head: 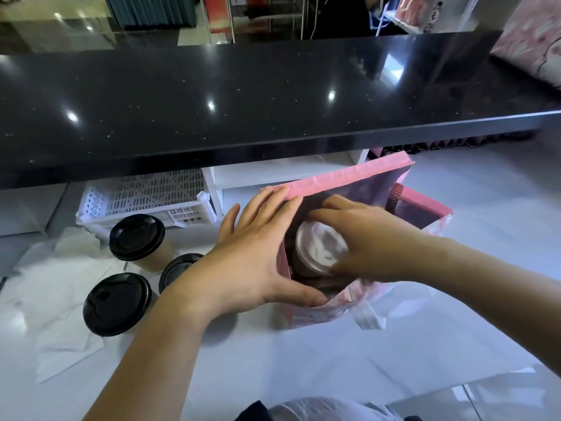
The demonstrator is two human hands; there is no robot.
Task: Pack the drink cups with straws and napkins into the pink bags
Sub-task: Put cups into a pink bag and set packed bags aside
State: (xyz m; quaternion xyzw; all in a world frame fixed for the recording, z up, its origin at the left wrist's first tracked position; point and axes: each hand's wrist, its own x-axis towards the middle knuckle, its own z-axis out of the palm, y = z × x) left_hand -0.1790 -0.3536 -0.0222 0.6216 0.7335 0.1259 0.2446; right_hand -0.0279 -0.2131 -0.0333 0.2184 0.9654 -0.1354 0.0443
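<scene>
An open pink bag [343,177] stands on the white counter at centre. Inside it sits a cup with a white lid [315,247]. My left hand [258,253] lies against the bag's left side, fingers straight on the rim and thumb along the near edge. My right hand [367,238] reaches into the bag's mouth, its fingers curved over the white lid. Three paper cups with black lids stand to the left: one at the back [136,237], one at the front [117,303], one [177,268] partly hidden behind my left wrist.
White napkins [63,278] lie spread under and around the black-lidded cups. A white perforated crate [145,199] sits under the raised black countertop [243,95]. Another pink patterned bag [534,47] rests on that countertop at the far right.
</scene>
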